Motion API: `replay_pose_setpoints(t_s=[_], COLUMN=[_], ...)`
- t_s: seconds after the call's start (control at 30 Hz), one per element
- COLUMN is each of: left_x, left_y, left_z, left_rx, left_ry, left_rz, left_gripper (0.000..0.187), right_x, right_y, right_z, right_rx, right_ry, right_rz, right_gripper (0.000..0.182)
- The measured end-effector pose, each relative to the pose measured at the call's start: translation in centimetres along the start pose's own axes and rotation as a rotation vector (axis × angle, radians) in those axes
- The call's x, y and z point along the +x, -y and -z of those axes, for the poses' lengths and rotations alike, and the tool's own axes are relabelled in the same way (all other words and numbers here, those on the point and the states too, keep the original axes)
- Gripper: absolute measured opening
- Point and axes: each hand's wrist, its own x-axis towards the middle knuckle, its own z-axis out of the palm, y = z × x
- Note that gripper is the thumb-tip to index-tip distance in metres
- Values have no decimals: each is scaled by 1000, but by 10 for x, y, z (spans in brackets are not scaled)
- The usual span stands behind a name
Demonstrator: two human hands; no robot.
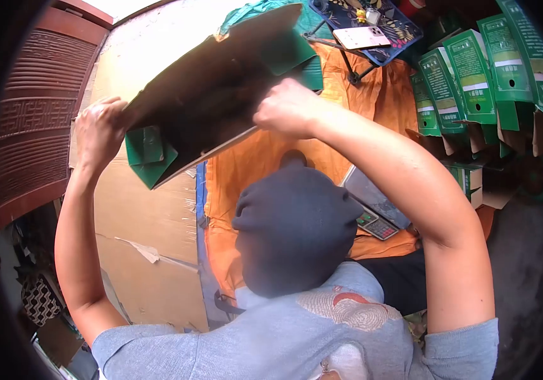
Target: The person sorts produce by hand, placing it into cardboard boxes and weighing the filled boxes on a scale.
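A green cardboard box (214, 95) is held up and tilted, its dark open inside facing me and green flaps folded at both ends. My left hand (100, 130) is closed at the box's left end, beside a green flap (151, 152). My right hand (287, 107) is closed in a fist by the box's right part, near the other green flap (290, 54). Its fingertips are hidden. Below the box, a dark cap (297, 234) and a grey shirt (271, 335) fill the lower middle.
Several green boxes (471, 76) stand in a row at the right. A small folding stool (404, 31) bears a phone (361, 38). A scale with a keypad (379, 225) sits on orange cloth (227, 183). Flat cardboard (151, 234) lies at the left, by a carved wooden panel (37, 120).
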Motion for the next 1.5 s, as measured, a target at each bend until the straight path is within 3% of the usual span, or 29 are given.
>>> replay_pose_setpoints(t_s=[0.13, 0.17, 0.27, 0.3, 0.33, 0.43, 0.5, 0.57, 0.63, 0.7, 0.77, 0.87, 0.93, 1.0, 1.07, 1.1, 1.17, 1.27, 1.33, 1.37, 1.43, 1.5], left_x=[-55, -69, -129, -161, -188, -223, -229, -154, -127, -94, -56, -11, 0, -17, -47, -46, -36, -15, -10, 5, 33, 49], left_y=[38, 44, 65, 75, 83, 88, 98, -5, -54, -110, -149, -187, -190, -194, -207, -205, -207, -188, -173, -163, -164, -164], left_z=[8, 4, -39, -64, -86, -112, -121, -52, -59, -87, -148, -216, -205, -185, -183, -191, -211, -246, -284, -327, -343, -331], left_rx=[40, -6, 36, 51, 65, -177, -181, 310, 11, -189, -44, 342, 440, 262, 20, 108, 259, 576, 828, 931, 967, 915], left_ry=[41, 55, 188, 200, 211, -48, -50, -403, -489, -177, -54, 42, 202, 118, -59, -19, 75, 507, 442, 630, 836, 852], left_rz=[74, 122, 237, 352, 461, 608, 605, 476, 279, 75, -90, 125, 149, 147, 80, 45, -38, -103, -180, -259, -253, -128], left_gripper=[16, 14, 7, 7, 8, 12, 28, 43, 50, 52, 43, 33, 23, 19, 25, 28, 34, 42, 40, 39, 37, 41], right_x=[56, 65, 56, 42, 22, -62, -128, -191, -252, -309, -359, -423, -458, -489, -510, -516, -516, -524, -534, -537, -540, -543], right_y=[26, 33, 24, 16, 9, -27, -35, -32, -22, -8, 12, 49, 67, 81, 87, 90, 89, 84, 90, 95, 105, 110], right_z=[-10, -13, -18, -9, -1, -1, 6, 20, 28, 31, 35, 29, 19, 5, -19, -29, -41, -47, -49, -51, -52, -52], right_rx=[153, 143, 371, 389, 366, 267, 223, 231, 267, 283, 234, 211, 138, 102, 225, 281, 388, 396, 415, 423, 508, 528], right_ry=[-41, 76, -281, -244, -347, -371, -274, -300, -360, -475, -550, -574, -515, -471, -560, -596, -622, -572, -551, -572, -645, -720], right_rz=[170, 159, 264, 208, 129, -97, -294, -432, -627, -812, -974, -1193, -1166, -1217, -1288, -1333, -1362, -1370, -1447, -1449, -1487, -1533], right_gripper=[9, 9, 15, 22, 21, 15, 20, 27, 30, 31, 29, 28, 28, 29, 29, 29, 30, 31, 31, 32, 33, 33])
